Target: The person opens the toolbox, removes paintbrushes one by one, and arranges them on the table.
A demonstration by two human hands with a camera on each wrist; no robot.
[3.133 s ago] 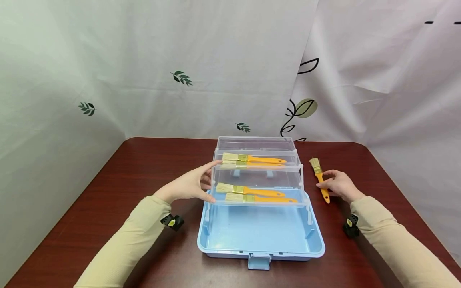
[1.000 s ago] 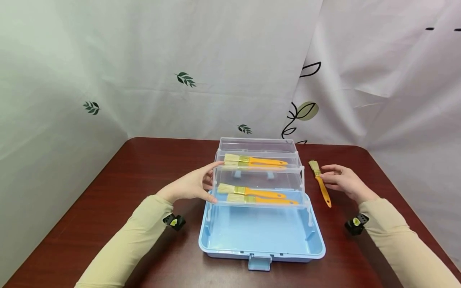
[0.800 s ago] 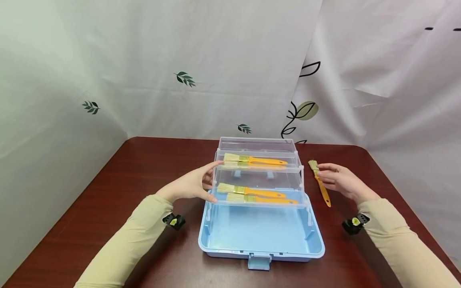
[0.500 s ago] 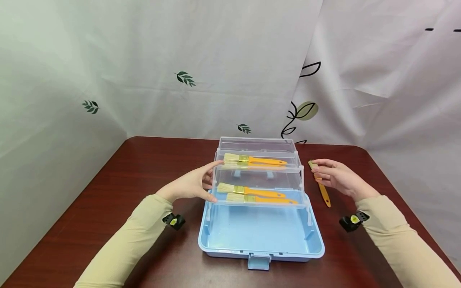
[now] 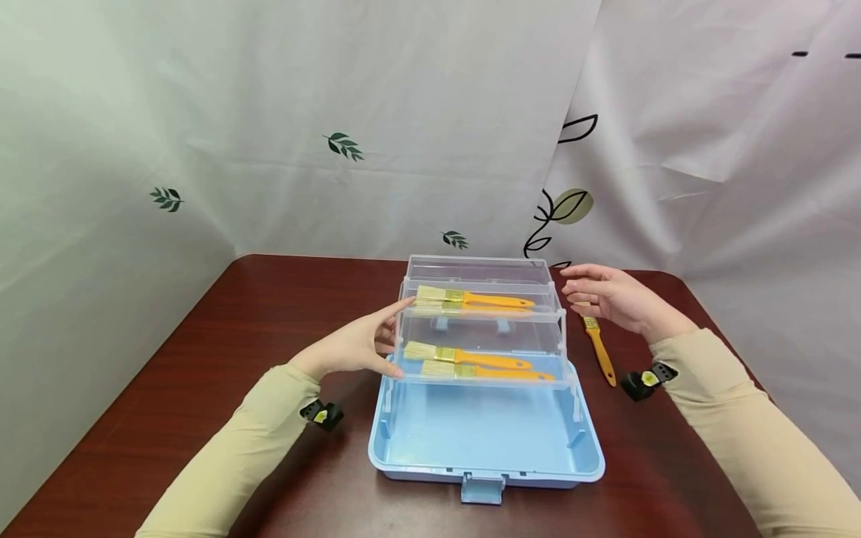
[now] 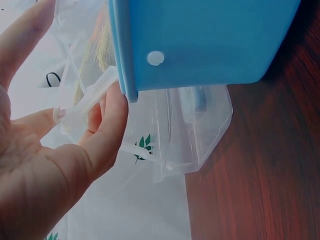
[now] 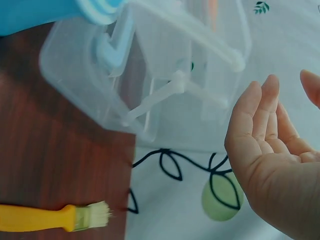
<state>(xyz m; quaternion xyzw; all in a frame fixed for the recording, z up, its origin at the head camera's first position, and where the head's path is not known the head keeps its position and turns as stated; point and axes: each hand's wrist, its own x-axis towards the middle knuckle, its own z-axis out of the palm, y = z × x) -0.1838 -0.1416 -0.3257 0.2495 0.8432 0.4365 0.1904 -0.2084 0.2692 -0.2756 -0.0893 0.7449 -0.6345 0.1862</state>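
Toward the tabletop [image 5: 296, 306]'s back right corner, holding right hand [image 5: 622, 302] empty and loosely spread, partly over loose brush [image 5: 599, 351]. Bracing clear trays [image 5: 479, 317] at left ends with spread left hand [image 5: 356, 344]. Could spill tray brushes [image 5: 494, 360] by swinging right hand too low.

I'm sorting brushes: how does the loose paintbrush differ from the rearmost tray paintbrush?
The loose paintbrush lies on the table; the rearmost paintbrush, in a clear tray. The loose one's handle points down the head view, the rearmost one's rightward. Both have orange handles and pale bristles.
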